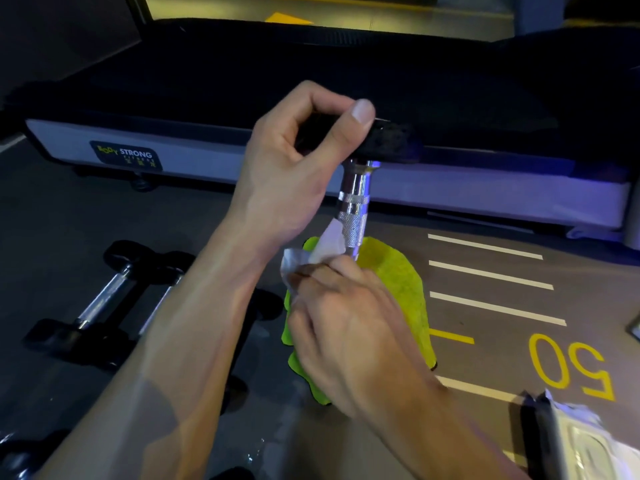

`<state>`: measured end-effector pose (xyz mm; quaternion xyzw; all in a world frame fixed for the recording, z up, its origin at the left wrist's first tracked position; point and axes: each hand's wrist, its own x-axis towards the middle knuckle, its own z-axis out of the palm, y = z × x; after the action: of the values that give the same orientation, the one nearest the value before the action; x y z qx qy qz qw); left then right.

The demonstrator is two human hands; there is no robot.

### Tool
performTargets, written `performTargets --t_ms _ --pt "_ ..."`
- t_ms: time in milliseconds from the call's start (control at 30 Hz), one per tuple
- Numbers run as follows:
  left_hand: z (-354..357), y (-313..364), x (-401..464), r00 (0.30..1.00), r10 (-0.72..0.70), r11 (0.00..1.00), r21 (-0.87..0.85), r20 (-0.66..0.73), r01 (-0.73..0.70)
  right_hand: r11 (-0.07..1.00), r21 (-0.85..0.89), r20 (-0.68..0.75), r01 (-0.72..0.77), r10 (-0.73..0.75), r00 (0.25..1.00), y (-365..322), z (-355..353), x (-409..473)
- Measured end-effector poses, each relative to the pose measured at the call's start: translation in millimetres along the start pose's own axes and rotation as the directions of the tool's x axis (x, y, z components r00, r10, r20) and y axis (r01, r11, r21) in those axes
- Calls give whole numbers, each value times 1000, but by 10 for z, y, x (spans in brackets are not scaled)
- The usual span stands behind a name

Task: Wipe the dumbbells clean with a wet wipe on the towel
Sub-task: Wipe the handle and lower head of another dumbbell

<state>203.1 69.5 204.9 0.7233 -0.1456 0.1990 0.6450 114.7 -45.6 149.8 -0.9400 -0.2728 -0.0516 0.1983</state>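
Left hand [298, 161] raised, forearm reaching up from lower left, fingers curled over top, thumb pressed flat across front, gripping. Right hand [349, 327] lower, forearm entering from lower right, back of hand toward camera, fingers [311, 271] bunched, pinching forward. Hands stacked near frame centre, left above right, not touching.

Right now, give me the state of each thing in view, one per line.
Left hand: grips the dumbbell's top head.
Right hand: holds the wet wipe.
Dumbbell: upright over the towel.
Wet wipe: crumpled, pressed against the handle.
Towel: spread on the floor.
Spare dumbbells: lying on the floor.
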Motion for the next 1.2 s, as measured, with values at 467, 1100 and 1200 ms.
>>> performTargets --t_ms 467,1100,1200 --pt "-217 -47 -5 992 -113 979 -166 57 121 552 761 213 -341 283 935 919 -302 -287" --pt "-168 -86 19 995 -99 982 -157 23 101 808 585 -194 -71 225 955 710 11 -45" --pt "-159 -80 21 994 -104 983 -151 30 107 752 638 -112 -164 301 947 727 -24 -57"
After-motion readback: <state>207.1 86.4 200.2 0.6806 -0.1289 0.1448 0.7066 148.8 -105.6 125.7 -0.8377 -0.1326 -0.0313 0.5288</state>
